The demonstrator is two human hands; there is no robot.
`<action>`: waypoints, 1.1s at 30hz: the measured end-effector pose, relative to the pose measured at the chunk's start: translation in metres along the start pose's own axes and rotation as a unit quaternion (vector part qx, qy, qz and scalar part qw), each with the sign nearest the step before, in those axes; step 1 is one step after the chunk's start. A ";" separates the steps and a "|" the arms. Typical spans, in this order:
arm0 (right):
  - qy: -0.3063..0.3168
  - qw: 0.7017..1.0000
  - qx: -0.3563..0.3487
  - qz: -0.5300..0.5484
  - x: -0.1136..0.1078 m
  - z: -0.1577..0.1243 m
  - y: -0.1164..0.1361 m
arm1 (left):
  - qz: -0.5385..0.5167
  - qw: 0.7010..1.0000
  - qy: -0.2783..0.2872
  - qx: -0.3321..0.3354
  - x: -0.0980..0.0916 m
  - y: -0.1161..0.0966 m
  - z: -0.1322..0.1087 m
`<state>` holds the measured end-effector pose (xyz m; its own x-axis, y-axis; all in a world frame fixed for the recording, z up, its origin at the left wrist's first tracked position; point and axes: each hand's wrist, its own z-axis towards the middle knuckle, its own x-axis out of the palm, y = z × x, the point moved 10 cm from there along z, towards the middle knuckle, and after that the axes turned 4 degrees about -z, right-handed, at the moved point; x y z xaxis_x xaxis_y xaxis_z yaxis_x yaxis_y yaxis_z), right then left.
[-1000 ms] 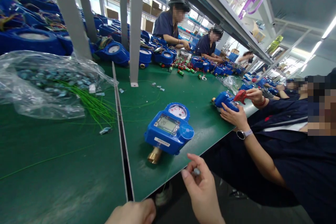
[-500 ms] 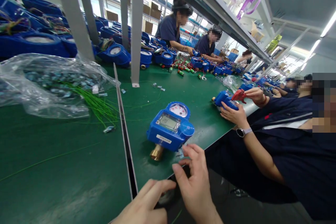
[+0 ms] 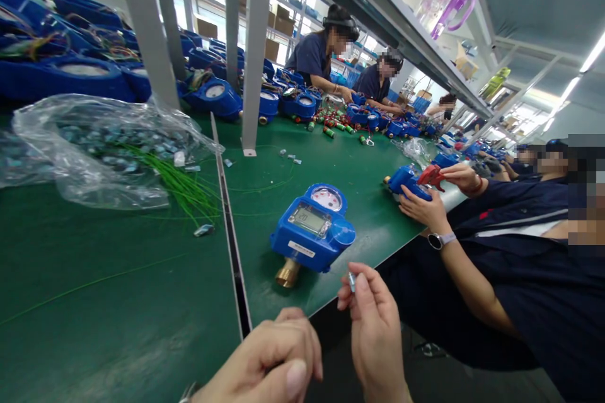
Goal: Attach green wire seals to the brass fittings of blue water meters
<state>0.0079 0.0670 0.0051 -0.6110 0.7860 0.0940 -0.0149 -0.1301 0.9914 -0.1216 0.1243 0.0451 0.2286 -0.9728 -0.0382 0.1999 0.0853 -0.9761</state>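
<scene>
A blue water meter [image 3: 313, 229] with a grey display and a brass fitting lies on the green table [image 3: 118, 302] near its front edge. Just in front of it, my right hand [image 3: 373, 327] pinches a small silvery seal piece [image 3: 351, 281] between thumb and fingertips. At the bottom edge my left hand [image 3: 269, 365] has its fingers curled closed; what it holds, if anything, is hidden.
A clear plastic bag [image 3: 94, 151] of small parts with green wires spills at left. Metal shelf posts [image 3: 255, 50] stand mid-table, blue meters [image 3: 212, 91] piled behind. A co-worker's hands [image 3: 425, 198] hold another blue meter at right; more people work farther along.
My right hand drew back from the meter's front and lifted, the small piece now pinched in it. My left hand's stretched fingers curled closed.
</scene>
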 end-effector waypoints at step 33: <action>0.110 0.978 0.020 0.177 0.010 -0.015 -0.015 | 0.214 0.973 -0.066 -0.055 -0.012 0.023 0.037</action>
<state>-0.0096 0.0681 -0.0098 -0.7280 0.5468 0.4135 0.2557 -0.3431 0.9038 -0.0844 0.1462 0.0309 0.3912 -0.8164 -0.4248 -0.0413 0.4456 -0.8943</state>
